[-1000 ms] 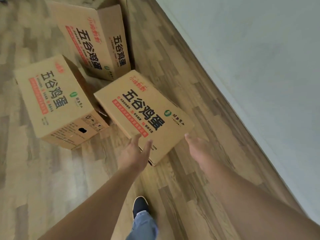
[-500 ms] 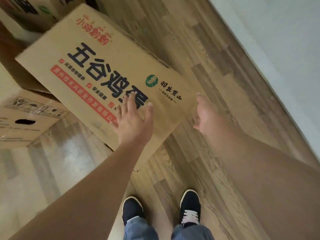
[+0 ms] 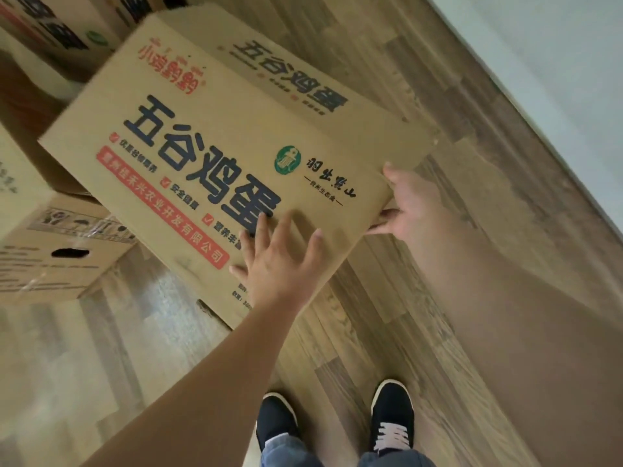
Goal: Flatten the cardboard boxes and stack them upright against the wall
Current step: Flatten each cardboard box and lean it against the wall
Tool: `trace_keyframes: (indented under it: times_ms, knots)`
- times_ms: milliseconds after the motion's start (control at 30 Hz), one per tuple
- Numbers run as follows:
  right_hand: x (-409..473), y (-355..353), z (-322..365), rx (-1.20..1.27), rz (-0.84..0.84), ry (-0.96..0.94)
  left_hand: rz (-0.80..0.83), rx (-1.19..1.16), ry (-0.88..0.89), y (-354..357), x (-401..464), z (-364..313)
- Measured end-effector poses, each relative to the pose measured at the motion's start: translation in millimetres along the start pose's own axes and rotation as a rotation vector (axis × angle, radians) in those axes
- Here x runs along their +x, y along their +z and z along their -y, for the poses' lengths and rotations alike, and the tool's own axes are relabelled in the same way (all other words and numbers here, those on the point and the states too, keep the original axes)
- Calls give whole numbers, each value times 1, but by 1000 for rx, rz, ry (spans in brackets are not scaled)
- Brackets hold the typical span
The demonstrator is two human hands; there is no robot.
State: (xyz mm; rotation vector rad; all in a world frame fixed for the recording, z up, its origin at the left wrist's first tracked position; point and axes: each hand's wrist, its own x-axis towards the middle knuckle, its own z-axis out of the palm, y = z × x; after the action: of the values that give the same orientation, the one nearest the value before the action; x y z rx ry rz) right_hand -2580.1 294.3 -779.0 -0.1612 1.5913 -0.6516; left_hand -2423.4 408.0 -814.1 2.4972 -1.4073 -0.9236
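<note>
Three cardboard egg boxes lie on the wood-plank floor in front of me, all printed with the same bold dark characters and red lettering. My left hand lies flat on the broad printed face of the nearest cardboard box, fingers straight and spread, palm down near the box's corner closest to me, just past the red banner. My right hand is at that box's right-hand edge: the thumb sits on top of the printed face, while the fingers reach underneath the edge, so I am pinching the panel between thumb and fingers. This box is tilted, with its near corner raised off the floor and a second printed side panel showing on its far side. It has not been flattened. To my left sits a second box with clear tape across its end and a dark oval hand-hole; the nearest box overlaps its upper corner in this view, though I cannot tell whether they touch. A third box stands further off at the upper left, only partly in sight. The pale wall runs along the right, well apart from all three boxes. Below, my two dark shoes with light soles stand side by side on the floor under blue jeans cuffs.
</note>
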Motion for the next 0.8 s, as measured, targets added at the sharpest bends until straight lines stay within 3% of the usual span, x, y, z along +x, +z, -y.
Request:
trace_keyframes:
  times_ms: [200,400,533,667,800]
  knots:
    - [-97,4,-3,-129,-30,-327,-155,-443,62,-32,-35,11]
    - [-138,-10,-85,-401,-59,-553,-125,-728,-5,-52,-41,-11]
    - [-121,-22,-132,-446,-110,-514,-45,-883,-181,-41,-41,-13]
    - [-99,-27,-131,-471,-148,-348,-129,-948,-329,-28,-40,19]
    - [-91,-26,-104,-843,-6,-308,-119,-988,-485,-22,-51,58]
